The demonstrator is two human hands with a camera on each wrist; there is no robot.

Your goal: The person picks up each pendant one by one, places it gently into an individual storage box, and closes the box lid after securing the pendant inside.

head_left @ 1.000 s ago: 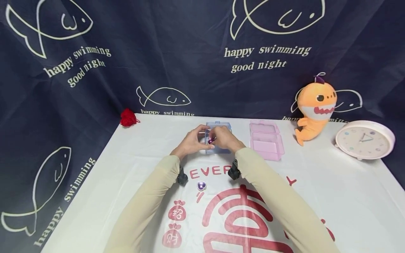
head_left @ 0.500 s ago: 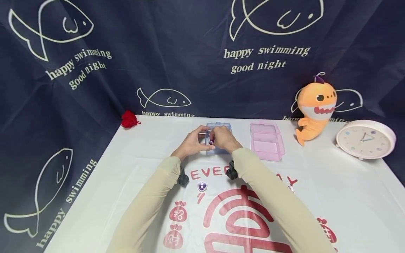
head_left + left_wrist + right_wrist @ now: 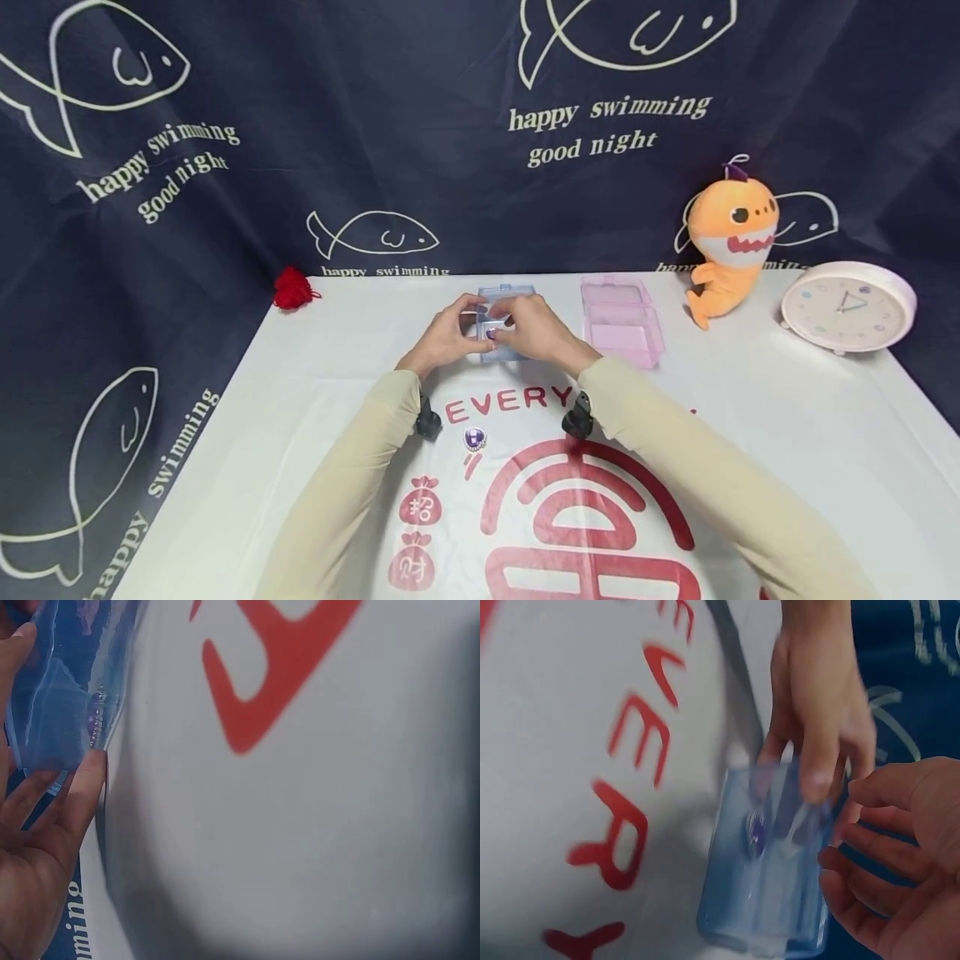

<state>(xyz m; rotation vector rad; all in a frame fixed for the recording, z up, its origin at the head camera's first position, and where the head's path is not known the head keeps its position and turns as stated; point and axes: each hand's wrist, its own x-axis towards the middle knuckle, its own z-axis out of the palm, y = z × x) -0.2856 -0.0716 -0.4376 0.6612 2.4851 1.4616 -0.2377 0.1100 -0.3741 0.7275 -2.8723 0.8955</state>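
My left hand [image 3: 446, 333] grips the left side of a small clear blue plastic box [image 3: 498, 355], its lid raised at the back. In the right wrist view, the left thumb lies over the rim and the fingers reach along the outer wall. A purple gem with a beaded silvery edge [image 3: 756, 834] lies inside the box [image 3: 742, 915]. My right hand [image 3: 900, 862] holds nothing; its fingers are loosely bent beside the box. Another purple gem [image 3: 475, 439] rests on the white tabletop between my forearms.
An open pink plastic box [image 3: 622, 337] stands to the right of the blue one. Farther right are an orange shark plush [image 3: 731, 242] and a round pale clock [image 3: 847, 308]. Red yarn [image 3: 292, 289] sits at the back left corner, before a dark blue curtain [image 3: 375, 125].
My right hand has let go of the purple gem, which now lies in the blue box, and its fingers have spread. The left hand keeps its grip. The head view has shifted slightly.
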